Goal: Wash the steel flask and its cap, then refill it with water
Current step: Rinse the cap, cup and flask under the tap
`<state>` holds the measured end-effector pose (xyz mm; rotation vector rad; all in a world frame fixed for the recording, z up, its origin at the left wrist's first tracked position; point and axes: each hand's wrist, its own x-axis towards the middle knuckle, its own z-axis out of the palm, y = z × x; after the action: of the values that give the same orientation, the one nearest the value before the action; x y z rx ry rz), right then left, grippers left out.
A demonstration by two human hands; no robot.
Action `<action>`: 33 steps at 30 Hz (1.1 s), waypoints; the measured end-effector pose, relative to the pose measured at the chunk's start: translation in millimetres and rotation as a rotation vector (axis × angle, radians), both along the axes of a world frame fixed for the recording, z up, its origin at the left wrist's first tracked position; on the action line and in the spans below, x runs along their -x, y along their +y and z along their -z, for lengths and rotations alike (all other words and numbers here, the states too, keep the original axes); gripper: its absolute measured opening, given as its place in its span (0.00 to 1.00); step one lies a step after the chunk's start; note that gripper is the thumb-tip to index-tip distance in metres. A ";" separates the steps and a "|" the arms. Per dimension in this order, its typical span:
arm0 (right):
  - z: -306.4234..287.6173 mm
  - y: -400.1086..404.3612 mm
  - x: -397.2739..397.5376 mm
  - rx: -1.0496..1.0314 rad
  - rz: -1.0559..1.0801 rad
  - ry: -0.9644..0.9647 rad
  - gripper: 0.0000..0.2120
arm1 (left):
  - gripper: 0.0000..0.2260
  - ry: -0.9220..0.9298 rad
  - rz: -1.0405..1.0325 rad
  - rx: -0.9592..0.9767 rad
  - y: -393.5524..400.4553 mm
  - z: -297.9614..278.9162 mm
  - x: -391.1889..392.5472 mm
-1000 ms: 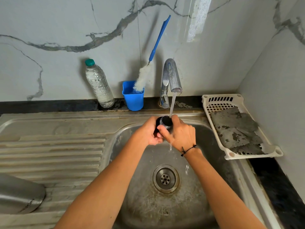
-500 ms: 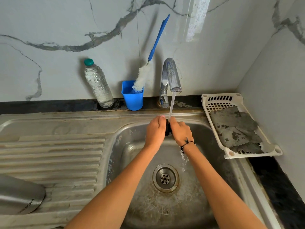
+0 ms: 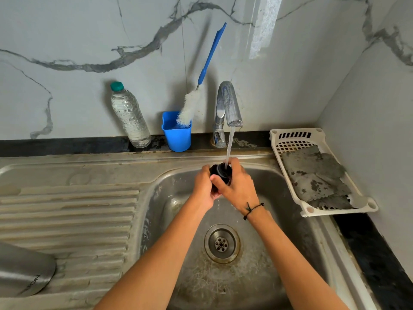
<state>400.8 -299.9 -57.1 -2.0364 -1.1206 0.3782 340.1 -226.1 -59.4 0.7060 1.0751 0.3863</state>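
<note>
Both hands meet over the sink basin (image 3: 279, 198), directly under the faucet (image 3: 229, 104). The black flask cap (image 3: 220, 172) sits between them, the water stream (image 3: 229, 144) landing on its upturned face. The left hand (image 3: 204, 186) curls its fingers round the cap's near-left side; the right hand (image 3: 240, 186) wraps it from the right, its thumb lying across the front of the cap. So the fingers of both hands are closed round the cap, not spread.

The steel flask (image 3: 22, 271) lies on its side on the ribbed drainboard (image 3: 67, 215), well apart from the fingers, down and far to the left of them. Its long axis runs roughly left to right, the visible end pointing toward the basin; the rest is cut off by the frame, so which end this is cannot be told. The left hand is plainly the nearer one to it.

Judging by this, the cap rinse is in hand and the flask body awaits its turn. Beyond the fingers, a bottle brush (image 3: 194, 101) stands in a blue cup (image 3: 176, 136) just left of the faucet, closer to the left hand.
</note>
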 end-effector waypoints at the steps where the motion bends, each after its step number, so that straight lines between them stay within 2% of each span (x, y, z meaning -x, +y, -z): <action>1: 2.5 -2.4 -1.0 -0.017 -0.025 -0.004 0.20 | 0.14 -0.005 0.016 0.043 0.2 0.0 1.0; 4: -0.9 -6.2 -11.6 -0.055 -0.067 0.089 0.19 | 0.15 0.001 0.122 0.073 -0.5 -3.0 4.9; 7: -8.7 -6.5 -27.4 0.009 -0.204 0.196 0.20 | 0.17 0.016 0.200 0.093 -1.0 -3.0 8.1; 11: -15.2 -7.6 -37.9 0.105 -0.330 0.124 0.25 | 0.20 -0.001 0.167 0.119 -0.3 1.3 5.3; 14: -8.9 -10.4 -39.1 0.034 -0.234 0.124 0.24 | 0.21 0.003 0.136 0.100 -1.8 0.4 -0.4; 20: 0.6 -15.9 -38.0 -0.059 -0.172 0.147 0.24 | 0.11 -0.041 0.080 0.012 -2.5 2.7 -3.7; 26: 3.2 -16.4 -32.9 -0.107 -0.164 0.188 0.24 | 0.10 -0.071 0.090 -0.037 -2.1 3.3 -0.8; 30: 2.2 -17.0 -33.6 -0.054 -0.167 0.206 0.24 | 0.11 -0.030 0.124 -0.050 -2.1 4.7 2.5; 33: -2.1 -19.3 -28.0 -0.090 -0.105 0.095 0.23 | 0.12 -0.028 0.137 -0.053 -2.0 5.4 4.7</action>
<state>428.8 -319.2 -55.0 -1.8668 -1.1685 0.4637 335.4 -228.1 -64.9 0.8142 0.9874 0.3069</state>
